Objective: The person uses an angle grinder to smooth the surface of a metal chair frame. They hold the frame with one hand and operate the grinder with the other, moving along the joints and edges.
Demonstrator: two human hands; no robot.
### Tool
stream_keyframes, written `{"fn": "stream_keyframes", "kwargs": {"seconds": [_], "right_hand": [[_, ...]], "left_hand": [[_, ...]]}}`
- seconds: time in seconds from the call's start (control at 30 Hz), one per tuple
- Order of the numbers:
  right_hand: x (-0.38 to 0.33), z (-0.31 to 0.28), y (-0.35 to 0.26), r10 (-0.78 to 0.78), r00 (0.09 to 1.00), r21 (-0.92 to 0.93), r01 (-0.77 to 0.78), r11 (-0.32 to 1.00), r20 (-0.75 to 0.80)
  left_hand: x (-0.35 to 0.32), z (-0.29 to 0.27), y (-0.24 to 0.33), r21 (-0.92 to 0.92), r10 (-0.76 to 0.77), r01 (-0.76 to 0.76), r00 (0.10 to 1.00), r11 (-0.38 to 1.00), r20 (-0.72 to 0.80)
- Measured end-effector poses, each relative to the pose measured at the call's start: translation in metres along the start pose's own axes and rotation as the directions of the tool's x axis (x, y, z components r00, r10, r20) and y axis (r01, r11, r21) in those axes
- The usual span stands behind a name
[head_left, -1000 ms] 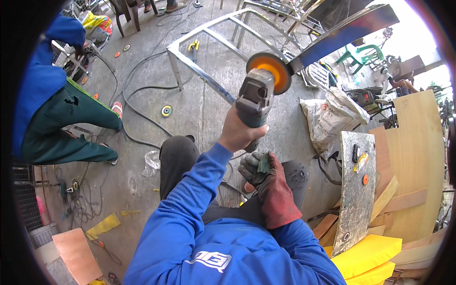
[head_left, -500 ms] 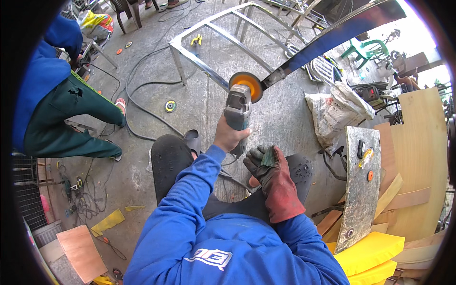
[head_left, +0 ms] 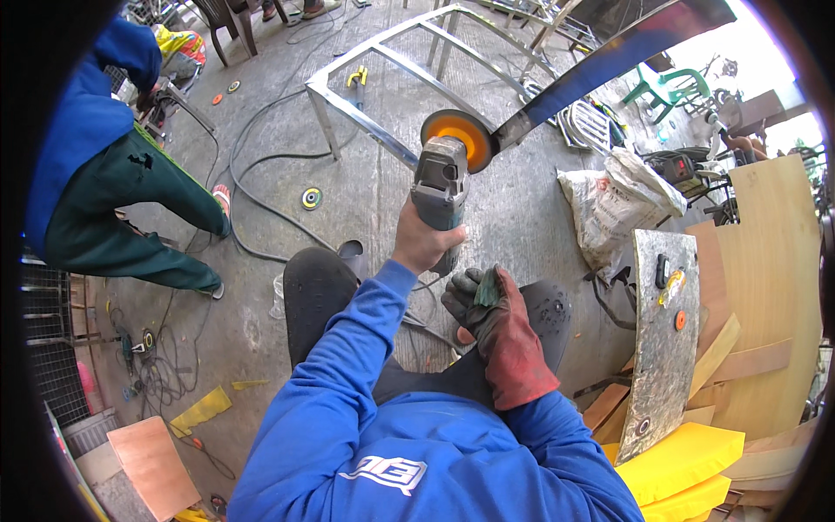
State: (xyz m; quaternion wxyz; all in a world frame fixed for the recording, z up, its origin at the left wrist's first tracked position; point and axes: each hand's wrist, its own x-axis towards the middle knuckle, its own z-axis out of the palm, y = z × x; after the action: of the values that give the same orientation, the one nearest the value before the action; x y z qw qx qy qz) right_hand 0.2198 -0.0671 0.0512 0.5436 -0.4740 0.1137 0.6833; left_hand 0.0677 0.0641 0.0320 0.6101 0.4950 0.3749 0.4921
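Two hands are engaged. The bare left hand [head_left: 424,244] is clenched around the body of a grey, block-shaped angle grinder [head_left: 441,187], held out over the concrete floor [head_left: 365,200] with its orange abrasive disc [head_left: 461,137] uppermost and set against a long, dark, polished metal strip [head_left: 609,61] that slants toward the upper right. The right hand [head_left: 487,317], covered by a worn dark-red and grey work glove, is drawn back near the chest and is closed on a small dark-green piece [head_left: 486,289], the nature of which cannot be determined.

For good contact, the disc should be presented at a shallow angle, light pressure should be applied, and the power cord [head_left: 261,165] should be kept behind the tool.

A welded frame of bright square steel tube [head_left: 365,70] lies just beyond the disc. A spare flap disc [head_left: 311,198] rests on the rough floor to the left. A mottled, scuffed metal plate [head_left: 661,339] leans against smooth plywood sheets [head_left: 774,287] on the right, beside a crumpled white woven sack [head_left: 609,209]. Another person in a blue top and green trousers [head_left: 113,200] is bent over well apart on the left.
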Motion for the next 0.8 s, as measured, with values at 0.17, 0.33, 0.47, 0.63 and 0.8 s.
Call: {"fn": "stream_keyframes", "kwargs": {"seconds": [0.17,0.33,0.47,0.63,0.8], "right_hand": [[0.007,-0.001,0.001,0.028,0.999,0.033,-0.027,0.999,-0.036],[0.008,-0.005,0.001,0.040,0.999,0.027,-0.039,0.999,-0.029],[0.008,-0.004,0.000,0.047,0.998,0.010,-0.047,0.999,-0.036],[0.005,0.002,0.002,0.047,0.999,0.035,-0.047,0.998,0.001],[-0.001,0.001,0.004,0.034,0.999,0.021,-0.034,0.999,0.020]], "left_hand": [[-0.002,0.005,0.013,0.003,0.034,-0.034,0.999,0.999,0.020],[-0.006,0.012,0.015,0.027,0.057,-0.060,0.995,0.998,0.077],[-0.010,0.007,0.001,0.068,0.010,-0.012,0.999,0.998,0.036],[-0.018,-0.002,-0.010,0.120,-0.025,0.024,1.000,0.992,0.003],[-0.009,0.002,0.004,0.129,-0.014,0.009,0.999,0.992,0.041]]}}
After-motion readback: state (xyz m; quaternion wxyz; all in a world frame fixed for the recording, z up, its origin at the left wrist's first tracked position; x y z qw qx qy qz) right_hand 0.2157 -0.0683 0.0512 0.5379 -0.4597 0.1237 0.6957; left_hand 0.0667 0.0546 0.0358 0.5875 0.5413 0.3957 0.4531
